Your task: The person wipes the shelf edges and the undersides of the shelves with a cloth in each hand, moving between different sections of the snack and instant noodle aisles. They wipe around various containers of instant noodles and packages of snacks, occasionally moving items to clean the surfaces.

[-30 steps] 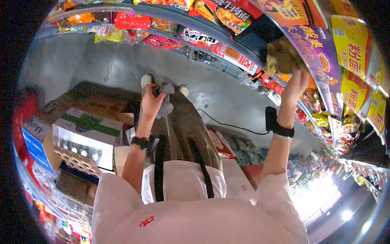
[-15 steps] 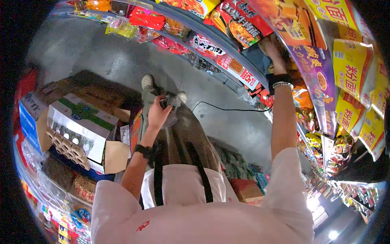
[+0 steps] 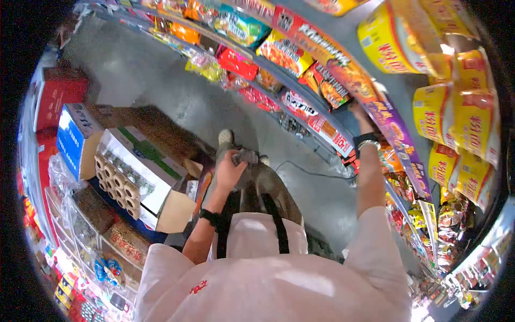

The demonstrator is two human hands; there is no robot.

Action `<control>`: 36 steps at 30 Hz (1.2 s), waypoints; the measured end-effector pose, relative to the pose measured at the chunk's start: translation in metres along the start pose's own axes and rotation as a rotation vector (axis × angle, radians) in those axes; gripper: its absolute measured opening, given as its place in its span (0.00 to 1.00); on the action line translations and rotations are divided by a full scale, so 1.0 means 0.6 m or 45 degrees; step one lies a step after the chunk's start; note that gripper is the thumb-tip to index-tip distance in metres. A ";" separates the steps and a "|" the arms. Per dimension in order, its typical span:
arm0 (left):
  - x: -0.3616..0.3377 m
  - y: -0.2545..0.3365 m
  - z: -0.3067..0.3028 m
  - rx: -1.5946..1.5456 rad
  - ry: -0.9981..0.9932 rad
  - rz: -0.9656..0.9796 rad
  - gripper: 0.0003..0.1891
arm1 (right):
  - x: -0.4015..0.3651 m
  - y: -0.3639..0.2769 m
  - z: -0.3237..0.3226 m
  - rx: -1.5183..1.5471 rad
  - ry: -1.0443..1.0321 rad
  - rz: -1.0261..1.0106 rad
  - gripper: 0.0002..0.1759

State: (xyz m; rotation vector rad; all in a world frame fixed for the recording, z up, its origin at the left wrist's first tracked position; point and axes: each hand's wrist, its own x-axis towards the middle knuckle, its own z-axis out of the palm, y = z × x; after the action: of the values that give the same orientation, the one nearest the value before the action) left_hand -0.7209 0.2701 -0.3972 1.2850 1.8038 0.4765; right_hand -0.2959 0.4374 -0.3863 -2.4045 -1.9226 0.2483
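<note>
My left hand (image 3: 229, 170) is closed on a crumpled, greyish clear piece of plastic (image 3: 245, 156), held above my legs. On the right, my right hand (image 3: 362, 119) reaches into a shelf under the purple and orange price strip (image 3: 394, 131). Its fingers are partly hidden by the shelf edge, and what they touch cannot be made out. Just beyond it lies a dark red noodle packet (image 3: 330, 88), with a yellow and red packet (image 3: 285, 52) farther along the same shelf.
Open cartons (image 3: 140, 161) and a blue-sided box (image 3: 75, 140) stand at the left. Yellow noodle packs (image 3: 391, 45) fill the upper right shelf. A black cable (image 3: 308, 165) lies on the grey floor (image 3: 177, 91). A red box (image 3: 61, 99) stands far left.
The view has shifted, so shelves and cartons appear elsewhere in the frame. More yellow packs show at the upper right. My left hand still holds the plastic; my right hand remains in the shelf.
</note>
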 end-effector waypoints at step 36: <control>0.551 0.074 -0.381 -0.210 0.313 0.063 0.29 | -0.093 -0.134 0.034 -0.060 0.174 0.346 0.22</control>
State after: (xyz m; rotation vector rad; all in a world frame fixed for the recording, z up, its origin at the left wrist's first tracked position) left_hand -0.9172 0.6231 -0.3733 1.2002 1.8915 0.8238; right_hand -0.3883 0.4001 -0.3900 -2.6336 -1.5626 0.0467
